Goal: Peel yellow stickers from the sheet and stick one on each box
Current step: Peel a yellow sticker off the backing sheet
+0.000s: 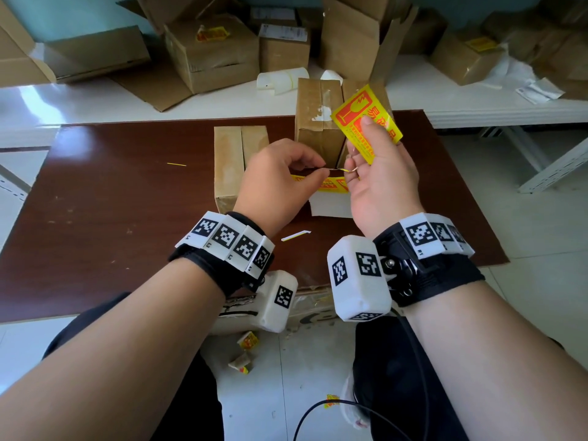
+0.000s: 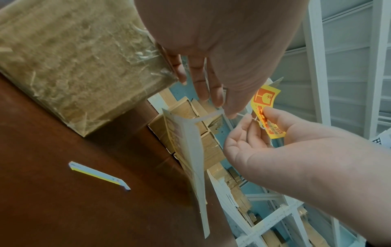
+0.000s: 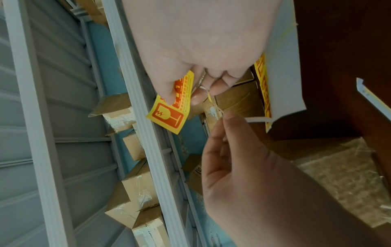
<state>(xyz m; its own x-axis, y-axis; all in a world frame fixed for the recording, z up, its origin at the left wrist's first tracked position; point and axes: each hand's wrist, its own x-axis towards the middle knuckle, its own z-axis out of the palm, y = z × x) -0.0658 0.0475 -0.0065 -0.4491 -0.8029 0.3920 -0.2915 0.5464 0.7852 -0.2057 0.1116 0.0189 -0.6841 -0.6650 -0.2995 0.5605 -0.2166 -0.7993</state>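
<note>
Yellow sticker (image 1: 366,119), red fragile-glass mark on it, is up off the table (image 1: 111,192), pinched in the right hand (image 1: 378,179) betw. thumb and fingers, in front of the taller box. L to R across the brown table: a thin yellow sliver (image 1: 176,164) lying alone at left; a low taped cardboard box (image 1: 235,154) lying flat; the left hand (image 1: 276,179), grip closed, thumb and forefinger pinching a thin white strip (image 2: 208,117) that runs from the sticker sheet (image 2: 190,150) toward the right hand's fingers; w/ the sheet hanging from that strip, its white back facing the left wrist cam and yellow labels on the far side. Below the hands on the table, a short white-and-yellow offcut strip (image 1: 296,235). Behind the hands stands the taller box (image 1: 318,122), upright, w/ a torn white patch on its taped top face; it sits just beside the low box, slightly farther back. Right hand's grip is closed on the sticker, thumb pressed on its printed face, lower fingers loosely curled near the strip's end; can't tell if they actually hold the strip. Farther back, a white shelf (image 1: 477,103) carries more cardboard boxes, some open, a couple w/ yellow stickers on. Floor (image 1: 270,393) betw. the knees has crumpled yellow scraps (image 1: 248,340) and a black cable.
</note>
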